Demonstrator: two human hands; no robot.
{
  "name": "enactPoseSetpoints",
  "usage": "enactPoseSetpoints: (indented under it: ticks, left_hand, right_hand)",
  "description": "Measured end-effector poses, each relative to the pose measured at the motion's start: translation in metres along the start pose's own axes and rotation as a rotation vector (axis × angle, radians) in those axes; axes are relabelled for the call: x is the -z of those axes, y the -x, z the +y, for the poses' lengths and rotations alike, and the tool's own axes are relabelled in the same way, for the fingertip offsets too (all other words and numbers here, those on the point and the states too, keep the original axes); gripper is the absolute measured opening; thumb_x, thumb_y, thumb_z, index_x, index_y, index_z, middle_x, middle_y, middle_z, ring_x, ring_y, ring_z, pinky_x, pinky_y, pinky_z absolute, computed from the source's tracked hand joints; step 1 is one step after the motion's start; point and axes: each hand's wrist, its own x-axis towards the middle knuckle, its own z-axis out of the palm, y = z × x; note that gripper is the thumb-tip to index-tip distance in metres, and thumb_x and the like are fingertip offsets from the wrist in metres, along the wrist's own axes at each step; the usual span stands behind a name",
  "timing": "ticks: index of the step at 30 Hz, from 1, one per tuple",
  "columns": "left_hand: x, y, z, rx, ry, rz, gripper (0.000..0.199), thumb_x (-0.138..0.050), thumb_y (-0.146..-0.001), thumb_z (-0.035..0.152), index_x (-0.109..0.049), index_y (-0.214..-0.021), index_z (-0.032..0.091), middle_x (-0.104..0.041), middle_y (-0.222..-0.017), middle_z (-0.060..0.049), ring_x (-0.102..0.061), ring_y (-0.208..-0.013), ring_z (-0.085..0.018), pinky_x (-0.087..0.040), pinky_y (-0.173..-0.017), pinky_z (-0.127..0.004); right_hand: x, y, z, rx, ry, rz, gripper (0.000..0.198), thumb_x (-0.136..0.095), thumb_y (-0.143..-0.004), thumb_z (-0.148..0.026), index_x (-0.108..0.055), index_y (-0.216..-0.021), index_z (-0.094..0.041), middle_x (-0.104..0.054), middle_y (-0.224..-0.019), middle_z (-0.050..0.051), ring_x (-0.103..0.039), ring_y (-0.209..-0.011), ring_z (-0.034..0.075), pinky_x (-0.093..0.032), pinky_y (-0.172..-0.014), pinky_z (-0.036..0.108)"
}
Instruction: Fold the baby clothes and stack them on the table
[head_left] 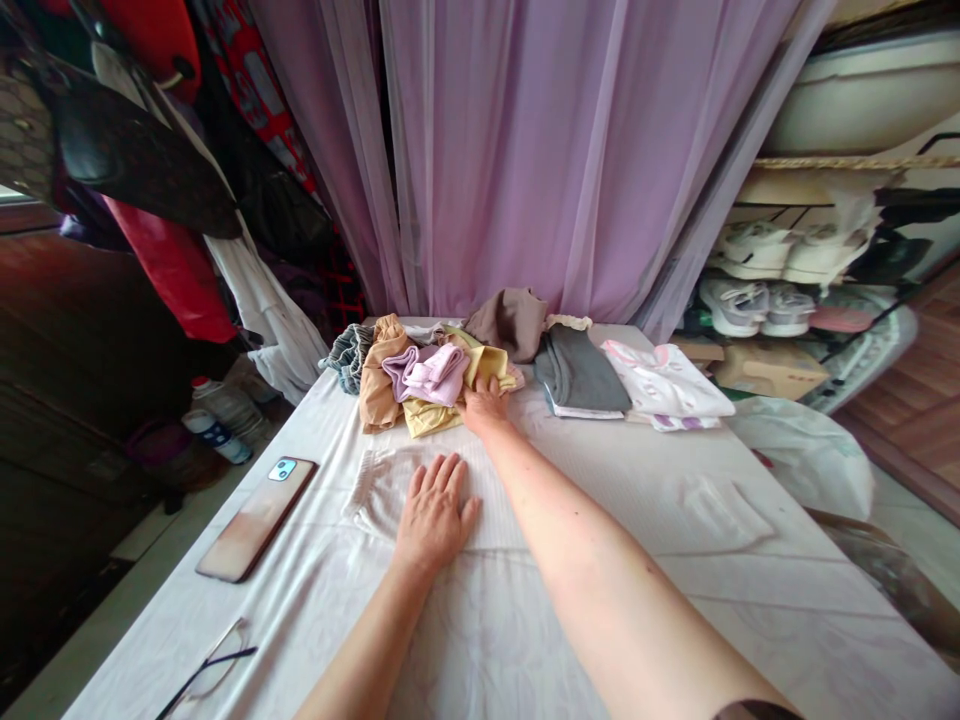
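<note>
My left hand [435, 508] lies flat, fingers spread, on a pair of white ribbed pants [615, 490] stretched across the table, near their gathered waistband [367, 492]. Beyond it, my right hand [486, 406] reaches into a heap of clothes, its fingers bent onto a yellow garment [487, 365]; the fingertips are partly hidden in the cloth. Left of that hand in the heap are a lilac garment [427, 372], a tan garment [381, 380] and a bunched blue-grey garment [349, 358]. A brown garment [510, 320] lies behind.
Folded dark grey clothing [577, 370] and a white printed garment [664, 380] lie at the back right. A phone [259, 518] and glasses [217, 665] rest on the left of the white-covered table [300, 640]. A purple curtain [517, 150] hangs behind; shoes [754, 305] stand on a rack.
</note>
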Motion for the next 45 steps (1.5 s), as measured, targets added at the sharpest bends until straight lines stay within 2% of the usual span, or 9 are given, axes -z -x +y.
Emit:
enactPoseSetpoints:
  ticks: [9, 13, 15, 19, 24, 29, 35, 41, 45]
  left_hand:
    - [0.003, -0.002, 0.0, 0.004, 0.0, -0.01, 0.052, -0.046, -0.096, 0.043, -0.047, -0.143, 0.022, -0.046, -0.151, -0.006, -0.036, -0.143, -0.025, -0.03, -0.117, -0.048]
    - [0.002, -0.002, 0.0, -0.002, -0.01, 0.004, 0.052, -0.046, -0.096, 0.043, -0.047, -0.143, 0.021, -0.046, -0.151, -0.007, -0.037, -0.142, -0.026, -0.031, -0.117, -0.048]
    - [0.002, -0.003, 0.0, -0.002, -0.007, -0.004, 0.052, -0.046, -0.096, 0.043, -0.047, -0.143, 0.022, -0.046, -0.151, -0.007, -0.037, -0.142, -0.026, -0.031, -0.117, -0.048]
    - [0.003, -0.003, 0.001, 0.014, -0.022, -0.018, 0.052, -0.044, -0.096, 0.045, -0.049, -0.143, 0.023, -0.044, -0.153, -0.009, -0.035, -0.144, -0.027, -0.027, -0.117, -0.052]
    - [0.005, -0.005, 0.004, 0.069, -0.051, -0.038, 0.054, -0.041, -0.095, 0.051, -0.051, -0.141, 0.025, -0.037, -0.157, -0.012, -0.029, -0.146, -0.033, -0.021, -0.115, -0.062]
    - [0.012, -0.008, 0.003, 0.084, -0.028, -0.136, 0.057, -0.042, -0.095, 0.052, -0.046, -0.145, 0.025, -0.033, -0.158, -0.012, -0.024, -0.148, -0.032, -0.018, -0.116, -0.062]
    - [0.019, -0.007, -0.01, 0.033, 0.001, -0.194, 0.059, -0.042, -0.095, 0.054, -0.042, -0.147, 0.026, -0.033, -0.159, -0.009, -0.024, -0.148, -0.029, -0.021, -0.117, -0.055]
    - [0.025, 0.007, -0.03, 0.108, -0.145, -0.043, 0.06, -0.041, -0.095, 0.056, -0.045, -0.145, 0.023, -0.035, -0.158, -0.01, -0.024, -0.148, -0.03, -0.012, -0.119, -0.057]
    - [0.026, 0.011, -0.044, 0.152, -0.164, -0.067, 0.061, -0.037, -0.096, 0.055, -0.043, -0.147, 0.022, -0.034, -0.158, -0.01, -0.025, -0.147, -0.03, -0.018, -0.118, -0.054]
  right_hand:
    - [0.021, 0.037, 0.016, 0.106, -0.006, -0.036, 0.05, -0.048, -0.093, -0.038, -0.048, -0.142, -0.036, -0.032, -0.156, 0.01, -0.028, -0.142, 0.031, -0.028, -0.109, 0.055]
    - [0.022, 0.078, 0.024, 0.093, -0.033, 0.022, 0.051, -0.045, -0.094, -0.036, -0.045, -0.145, -0.03, -0.025, -0.161, 0.011, -0.022, -0.146, 0.028, -0.022, -0.113, 0.055]
    - [0.018, 0.104, 0.029, 0.121, -0.042, 0.036, 0.051, -0.041, -0.096, -0.037, -0.042, -0.146, -0.029, -0.028, -0.16, 0.011, -0.025, -0.145, 0.026, -0.02, -0.114, 0.054]
    - [0.006, 0.142, 0.04, 0.172, -0.012, -0.066, 0.054, -0.035, -0.098, -0.044, -0.039, -0.149, -0.026, -0.029, -0.16, 0.01, -0.023, -0.146, 0.025, -0.015, -0.116, 0.056]
    - [0.001, 0.151, 0.042, 0.151, 0.02, -0.1, 0.056, -0.033, -0.098, -0.047, -0.039, -0.15, -0.024, -0.025, -0.162, 0.009, -0.021, -0.148, 0.025, -0.013, -0.117, 0.055]
    - [0.004, 0.155, 0.046, 0.133, 0.039, -0.102, 0.056, -0.033, -0.098, -0.047, -0.039, -0.149, -0.025, -0.027, -0.161, 0.008, -0.022, -0.147, 0.024, -0.017, -0.116, 0.055]
    - [0.008, 0.184, 0.093, 0.012, 0.142, -0.074, 0.056, -0.031, -0.099, -0.047, -0.038, -0.15, -0.026, -0.029, -0.16, 0.009, -0.024, -0.147, 0.025, -0.019, -0.115, 0.055]
    - [0.014, 0.216, 0.152, -0.089, 0.221, -0.015, 0.055, -0.032, -0.098, -0.046, -0.04, -0.149, -0.025, -0.031, -0.16, 0.008, -0.025, -0.146, 0.024, -0.019, -0.115, 0.055]
    - [0.018, 0.223, 0.19, -0.219, 0.249, 0.037, 0.055, -0.031, -0.098, -0.045, -0.041, -0.148, -0.024, -0.033, -0.158, 0.008, -0.027, -0.145, 0.024, -0.02, -0.115, 0.053]
